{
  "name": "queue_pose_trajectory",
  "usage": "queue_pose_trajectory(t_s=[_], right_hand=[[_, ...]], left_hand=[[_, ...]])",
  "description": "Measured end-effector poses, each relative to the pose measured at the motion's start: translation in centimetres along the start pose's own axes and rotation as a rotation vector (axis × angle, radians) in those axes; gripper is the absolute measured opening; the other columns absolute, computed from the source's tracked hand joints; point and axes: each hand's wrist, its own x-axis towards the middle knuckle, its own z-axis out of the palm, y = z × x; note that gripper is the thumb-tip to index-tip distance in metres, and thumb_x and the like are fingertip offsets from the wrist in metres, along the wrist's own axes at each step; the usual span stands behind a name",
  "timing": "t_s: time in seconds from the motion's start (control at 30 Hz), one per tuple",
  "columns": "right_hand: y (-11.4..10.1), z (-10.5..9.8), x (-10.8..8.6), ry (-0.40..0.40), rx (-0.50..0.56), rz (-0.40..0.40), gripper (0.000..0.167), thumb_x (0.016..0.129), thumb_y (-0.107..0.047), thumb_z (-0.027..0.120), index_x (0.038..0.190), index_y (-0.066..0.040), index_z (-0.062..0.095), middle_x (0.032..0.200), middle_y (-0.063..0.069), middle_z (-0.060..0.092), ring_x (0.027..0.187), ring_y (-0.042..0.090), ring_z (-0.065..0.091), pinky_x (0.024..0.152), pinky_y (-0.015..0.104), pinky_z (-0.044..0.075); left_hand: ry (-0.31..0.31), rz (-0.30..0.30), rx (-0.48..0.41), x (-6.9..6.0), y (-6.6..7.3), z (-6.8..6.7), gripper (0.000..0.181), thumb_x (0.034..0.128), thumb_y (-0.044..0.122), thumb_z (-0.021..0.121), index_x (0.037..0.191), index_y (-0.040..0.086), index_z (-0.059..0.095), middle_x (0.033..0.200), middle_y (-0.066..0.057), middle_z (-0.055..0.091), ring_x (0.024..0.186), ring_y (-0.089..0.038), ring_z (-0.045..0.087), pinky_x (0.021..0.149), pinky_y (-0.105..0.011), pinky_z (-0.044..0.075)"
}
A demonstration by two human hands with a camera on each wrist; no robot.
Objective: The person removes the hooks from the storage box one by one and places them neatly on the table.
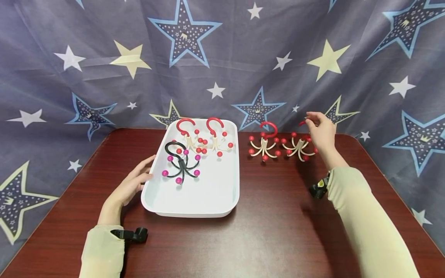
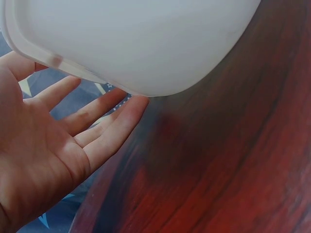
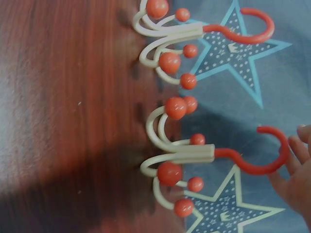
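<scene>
Two hook hangers with cream curved arms, red ball tips and red hooks stand on the table at the back right: a left one [image 1: 265, 145] and a right one [image 1: 299, 145]. My right hand [image 1: 321, 131] is at the right hanger's red hook [image 3: 278, 162], fingers loosely extended beside its curve. A white tray [image 1: 208, 200] holds two more red-hooked hangers [image 1: 214, 143] at its far end. In front of them is a black hanger [image 1: 181, 164] with magenta balls. My left hand [image 1: 128, 187] rests its extended fingertips against the tray's left side.
A dark reddish-brown wooden table [image 1: 271, 231] bears everything. Behind it hangs a grey-blue curtain [image 1: 208, 81] with stars, close to the back edge. Wrist cameras [image 1: 139, 234] are strapped to both sleeves.
</scene>
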Motion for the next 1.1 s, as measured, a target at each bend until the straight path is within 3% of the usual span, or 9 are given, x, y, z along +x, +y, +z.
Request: queue_pose_trajectory(t_s=[0.07,0.2,0.37,0.47,0.77,1.1], right_hand=[[-0.6,0.0,-0.1,0.005,0.018,-0.015,0.027,0.093,-0.014,0.055,0.117,-0.006,0.064,0.114,0.016,0.066,0.079,-0.017,0.049,0.076,0.008,0.035],[-1.9,0.4,-0.2,0.021,0.035,-0.046,0.025,0.092,-0.015,0.055,0.113,-0.007,0.066,0.111,0.012,0.068,0.087,-0.006,0.058,0.074,0.008,0.038],[-3.5,1.5,-0.5,0.035,0.024,-0.137,0.023,0.091,-0.014,0.057,0.109,-0.007,0.068,0.110,0.011,0.068,0.097,0.016,0.062,0.081,0.023,0.045],[-4.5,2.2,-0.9,0.018,0.028,-0.195,0.022,0.090,-0.013,0.058,0.107,-0.006,0.069,0.108,0.011,0.068,0.095,0.022,0.062,0.081,0.031,0.044],[-8.0,4.6,-2.3,-0.096,0.118,-0.263,0.020,0.089,-0.013,0.061,0.106,-0.007,0.069,0.104,0.009,0.069,0.092,0.017,0.062,0.079,0.022,0.046],[-13.2,7.7,-4.6,-0.325,0.186,-0.394,0.023,0.090,-0.013,0.060,0.111,-0.008,0.066,0.106,0.011,0.069,0.094,0.021,0.065,0.085,0.035,0.049]], left_hand=[[-0.002,0.000,-0.004,0.0,0.1,0.0,0.062,0.0966,0.019,0.045,0.151,0.022,0.016,0.140,-0.024,0.033,0.095,-0.005,0.060,0.072,-0.034,0.054],[-0.003,0.004,-0.004,0.0,0.2,0.0,0.062,0.0963,0.019,0.045,0.151,0.022,0.016,0.141,-0.024,0.032,0.096,-0.004,0.059,0.072,-0.034,0.054],[-0.001,0.000,0.001,0.0,0.2,0.0,0.063,0.0961,0.020,0.046,0.151,0.022,0.015,0.141,-0.024,0.032,0.096,-0.004,0.059,0.072,-0.033,0.054],[0.001,-0.003,0.002,0.0,0.2,0.1,0.063,0.0961,0.020,0.046,0.151,0.022,0.015,0.141,-0.025,0.032,0.096,-0.004,0.059,0.072,-0.033,0.054],[0.004,-0.011,0.006,0.0,0.3,0.1,0.063,0.0955,0.019,0.046,0.151,0.022,0.015,0.141,-0.025,0.032,0.096,-0.004,0.059,0.073,-0.033,0.054],[0.003,-0.015,-0.001,-0.1,0.2,0.1,0.063,0.0957,0.019,0.045,0.151,0.023,0.015,0.140,-0.025,0.033,0.096,-0.005,0.058,0.073,-0.034,0.053]])
